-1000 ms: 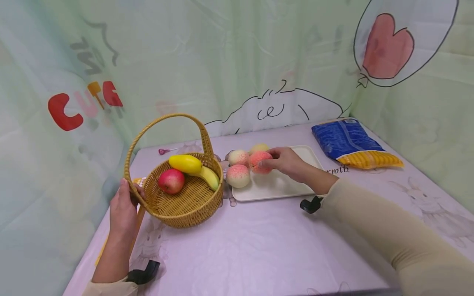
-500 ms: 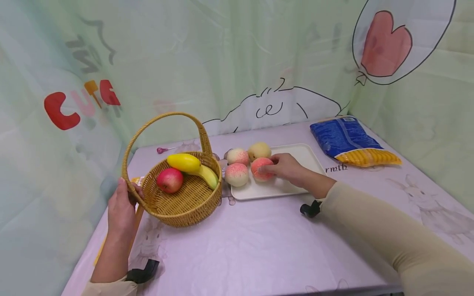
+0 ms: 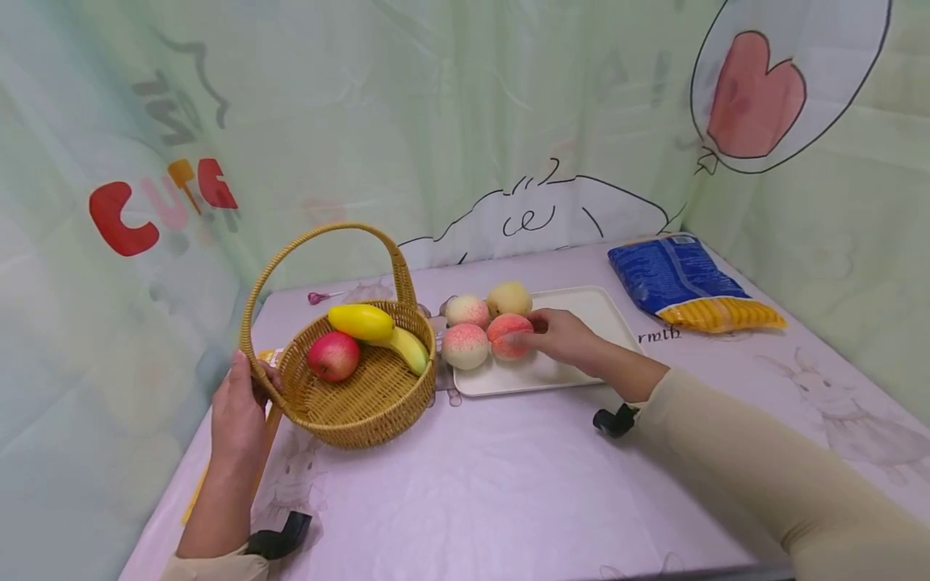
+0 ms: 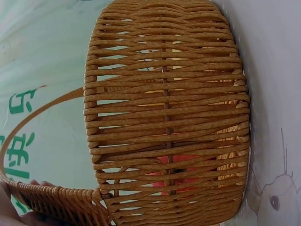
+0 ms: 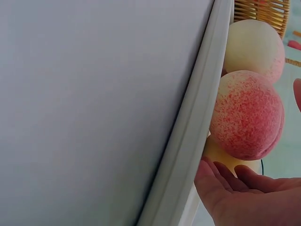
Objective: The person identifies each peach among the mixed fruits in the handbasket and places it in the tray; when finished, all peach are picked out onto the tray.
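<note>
My left hand (image 3: 240, 411) grips the wicker basket (image 3: 370, 415) at the lower left end of its tall handle (image 3: 250, 323). Inside the basket lie a red apple (image 3: 334, 356), a yellow mango-shaped fruit (image 3: 361, 322) and a banana (image 3: 409, 349). My right hand (image 3: 567, 339) is around a pink-red peach (image 5: 247, 115) on the white tray (image 3: 581, 367). In the right wrist view the thumb (image 5: 297, 94) stands apart from that peach, and the fingers (image 5: 221, 181) lie close beside it. Two pale pink-speckled peaches (image 3: 466, 347) and a yellowish round fruit (image 3: 509, 299) sit against it.
A blue and yellow plastic bag (image 3: 690, 282) lies at the back right of the table (image 3: 472, 476). Behind the basket is a small purple-tipped item (image 3: 317, 298). Printed curtains (image 3: 450, 121) enclose the table. An orange-yellow strip (image 3: 270, 436) lies beneath the left forearm.
The pink-red peach has come down and toward me, against the other fruit, uncovering the yellowish one behind. My right thumb now stands off it. The left hand stays on the basket handle.
</note>
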### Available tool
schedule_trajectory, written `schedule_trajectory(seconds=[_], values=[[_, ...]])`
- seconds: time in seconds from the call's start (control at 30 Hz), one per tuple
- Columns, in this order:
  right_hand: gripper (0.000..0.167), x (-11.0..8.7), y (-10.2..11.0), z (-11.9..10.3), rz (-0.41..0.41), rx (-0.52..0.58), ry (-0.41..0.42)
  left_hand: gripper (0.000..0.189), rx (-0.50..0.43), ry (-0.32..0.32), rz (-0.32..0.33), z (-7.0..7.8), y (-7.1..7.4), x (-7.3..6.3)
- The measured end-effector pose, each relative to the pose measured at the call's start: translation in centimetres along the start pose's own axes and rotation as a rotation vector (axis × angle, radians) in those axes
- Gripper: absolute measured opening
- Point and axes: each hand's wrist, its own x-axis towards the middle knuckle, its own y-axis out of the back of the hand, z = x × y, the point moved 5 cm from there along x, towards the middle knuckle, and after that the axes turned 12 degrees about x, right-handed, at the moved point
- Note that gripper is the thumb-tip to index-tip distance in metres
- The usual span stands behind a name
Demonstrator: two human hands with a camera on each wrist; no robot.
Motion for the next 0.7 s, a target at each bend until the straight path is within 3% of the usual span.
schedule_trajectory(seconds=[0.23,0.57,0.7], values=[[0.081,-1.1,1.2,0.1,0.006,0.021,-0.007,0.059,0.045,0.041,-0.02,0.0,0.2,0.0],[0.086,-2.2,2.5,-0.4,0.029,0.055,-0.03,0.057,0.024,0.02,-0.032,0.2,0.1,0.3],[0.082,-2.9,2.5,-1.4,0.026,0.069,-0.004,0.056,0.042,0.017,0.001,0.4,0.4,0.3]])
